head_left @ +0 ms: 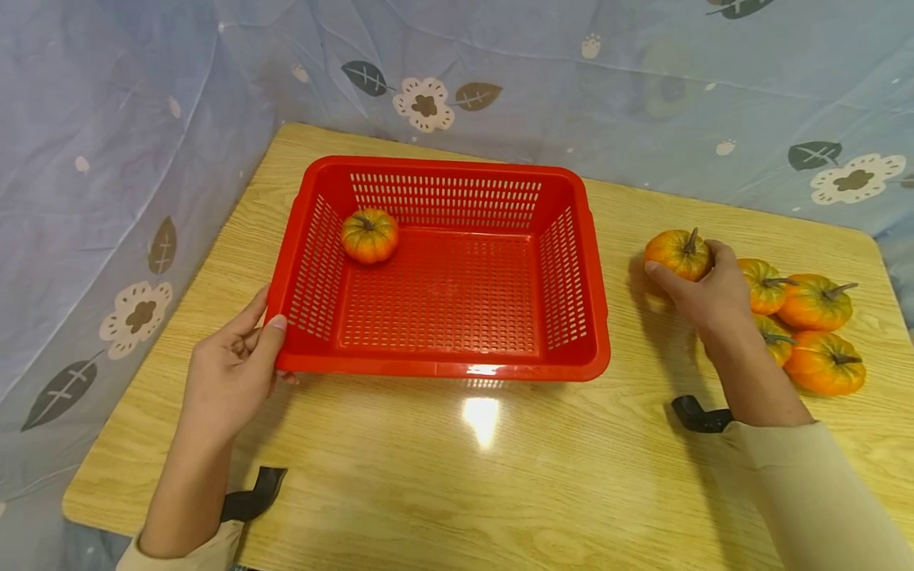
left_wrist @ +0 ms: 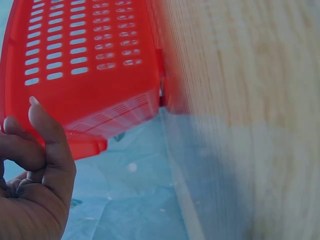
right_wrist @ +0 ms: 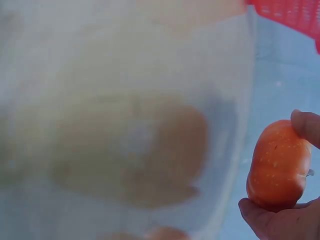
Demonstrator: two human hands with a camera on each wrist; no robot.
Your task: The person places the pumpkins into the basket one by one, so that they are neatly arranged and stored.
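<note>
Bracing L: L hand (head_left: 232, 369) grasps red basket (head_left: 457, 368) at its 8 o'clock corner, thumb over rim, fingers round the outside; prob. to stop it sliding.
Gripping R: R hand (head_left: 721, 293) has its fingers grasping held pumpkin (head_left: 671, 252) round the sides, thumb toward 8 o'clock; stem's left uncovered, prob. b/c the round body gives a firmer hold than a thin stem.
Pumpkin spot: 3 o'clock of red basket, outside the rim; looks lifted off the surface (head_left: 400, 460), w/ shadow just below.
Basket: on the surface, mouth up, long side facing the person; prob. so its whole inside is w/in reach.
Inside: lone pumpkin (head_left: 370, 236) at 10 o'clock, stem up, by the wall; prob. tucked there to leave room, tho that's a judgement.
Group: four pumpkins (head_left: 814, 305) at approx. 4 o'clock from held pumpkin, bunched close, prob. kept R-side for R hand; forearm covers part of one.
Backdrop: patterned cloth (head_left: 571, 95) at 12 o'clock, beyond the surface.
</note>
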